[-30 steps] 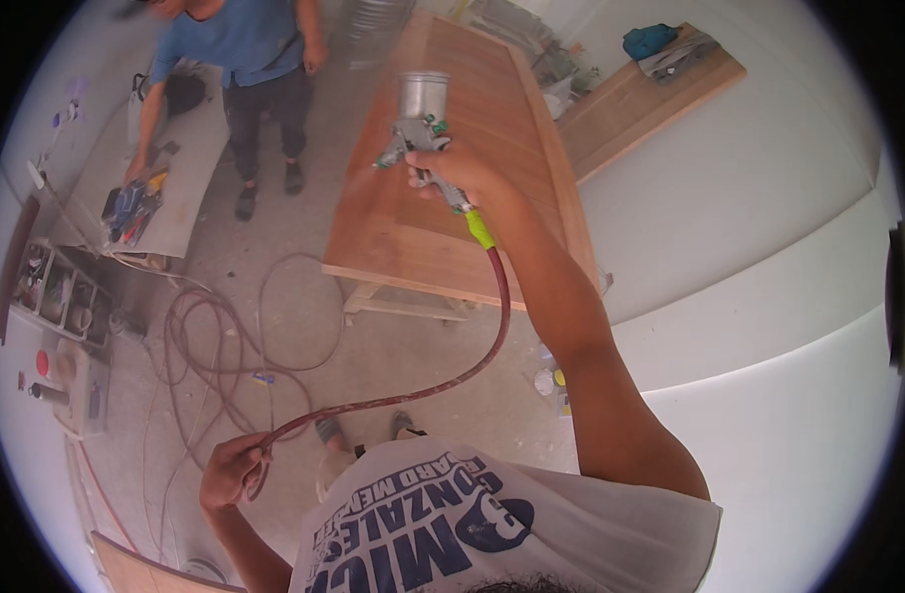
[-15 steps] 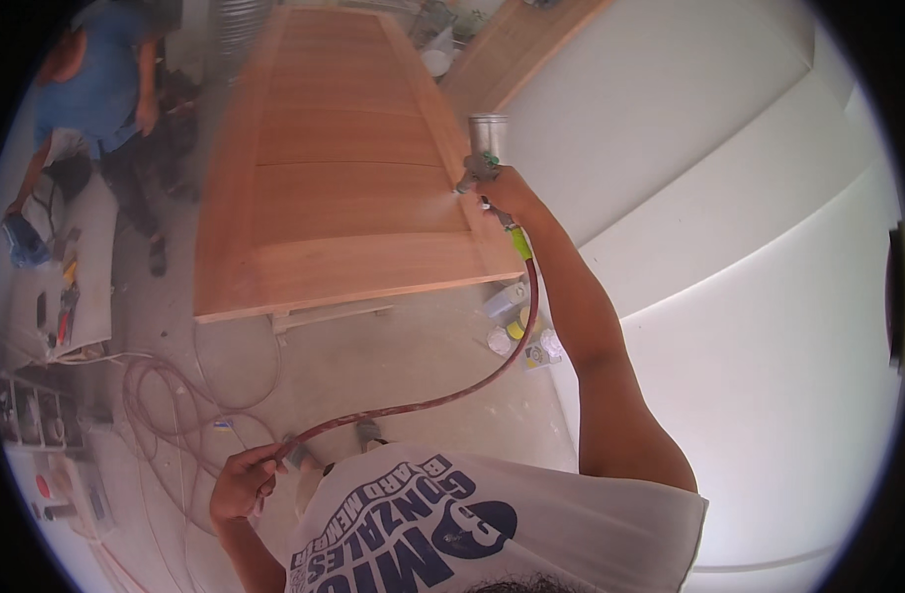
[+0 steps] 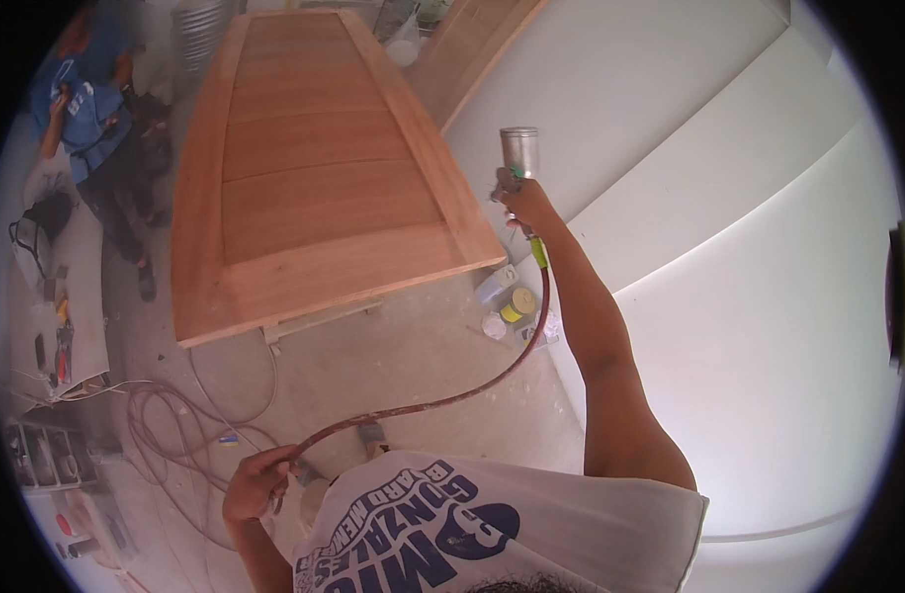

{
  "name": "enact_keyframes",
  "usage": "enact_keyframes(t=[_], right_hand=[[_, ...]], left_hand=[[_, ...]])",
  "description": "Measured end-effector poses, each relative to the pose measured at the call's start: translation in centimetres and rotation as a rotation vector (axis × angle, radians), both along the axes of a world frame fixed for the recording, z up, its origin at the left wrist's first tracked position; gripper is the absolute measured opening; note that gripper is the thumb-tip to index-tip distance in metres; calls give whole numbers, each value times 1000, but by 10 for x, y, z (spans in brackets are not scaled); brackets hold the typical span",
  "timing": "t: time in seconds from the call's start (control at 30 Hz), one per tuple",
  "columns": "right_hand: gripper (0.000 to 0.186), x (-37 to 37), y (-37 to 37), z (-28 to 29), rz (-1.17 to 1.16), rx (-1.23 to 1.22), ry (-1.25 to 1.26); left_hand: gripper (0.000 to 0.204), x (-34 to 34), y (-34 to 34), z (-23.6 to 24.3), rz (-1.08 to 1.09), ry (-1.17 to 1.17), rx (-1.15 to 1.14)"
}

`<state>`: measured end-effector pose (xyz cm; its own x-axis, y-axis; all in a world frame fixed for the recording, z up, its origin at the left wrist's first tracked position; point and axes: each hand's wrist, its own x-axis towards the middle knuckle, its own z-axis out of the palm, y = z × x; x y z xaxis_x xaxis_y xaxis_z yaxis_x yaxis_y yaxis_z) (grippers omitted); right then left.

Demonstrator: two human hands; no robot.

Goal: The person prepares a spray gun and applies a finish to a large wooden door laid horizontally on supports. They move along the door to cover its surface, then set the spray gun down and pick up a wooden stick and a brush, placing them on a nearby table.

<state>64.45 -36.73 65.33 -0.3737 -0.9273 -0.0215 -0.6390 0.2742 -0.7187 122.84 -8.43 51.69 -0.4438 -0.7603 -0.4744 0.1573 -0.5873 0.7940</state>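
My right hand point(image 3: 528, 206) is closed around the handle of a spray gun point(image 3: 509, 185) with a metal cup point(image 3: 519, 148) on top. It is held out past the right edge of a reddish wooden door panel point(image 3: 319, 143), apart from the wood. From the gun's yellow-green fitting point(image 3: 538, 253) a dark red air hose point(image 3: 452, 397) curves down across my front to my left hand point(image 3: 259, 482), whose fingers are wrapped round it. The panel lies flat, raised on a wooden support point(image 3: 319, 322).
A person in blue point(image 3: 94, 109) stands at the far left beside a table point(image 3: 82, 267) with tools. Coiled hose point(image 3: 161, 435) lies on the floor. Cans and containers point(image 3: 517, 304) stand near the panel's right corner. A white wall point(image 3: 660, 148) runs along the right.
My right hand has moved the spray gun rightward, off the panel's edge. The mist by the nozzle is gone. The panel appears farther left, and the person in blue has lifted a blue item.
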Motion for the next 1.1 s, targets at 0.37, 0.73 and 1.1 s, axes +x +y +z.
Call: enact_keyframes(t=[0.37, 0.73, 1.1], right_hand=[[16, 278, 1, 24, 449, 14, -325], [24, 441, 11, 29, 796, 209, -575], [24, 311, 5, 15, 496, 116, -340]], left_hand=[[39, 143, 100, -10, 247, 40, -10], [37, 145, 196, -16, 495, 32, -34], [37, 124, 129, -23, 325, 62, 50]])
